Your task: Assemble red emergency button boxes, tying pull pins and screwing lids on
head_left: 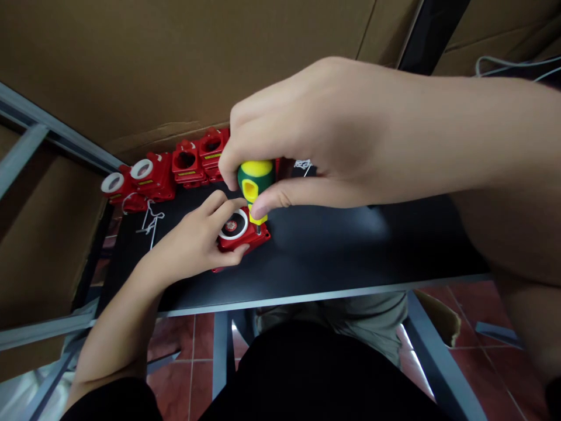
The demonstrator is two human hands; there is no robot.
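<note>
A red box-shaped housing (253, 238) with a white ring (245, 224) and a dark round centre lies on the black tabletop. My left hand (199, 237) is closed around its left part, fingers on the far side and thumb on the near side. In my right hand (302, 134) is a short screwdriver (256, 181) with a green and yellow handle, gripped between fingers and thumb. It stands nearly upright, its metal tip at the right corner of the housing. Whether a screw sits under the tip is too small to tell.
Several red housings stand along the back edge, some with white rings (142, 169), others with open round holes (184, 159). A bent white wire piece (151, 221) lies at the left of the black table (324, 251). Cardboard (175, 58) walls the back; a grey metal frame (65, 140) is at left.
</note>
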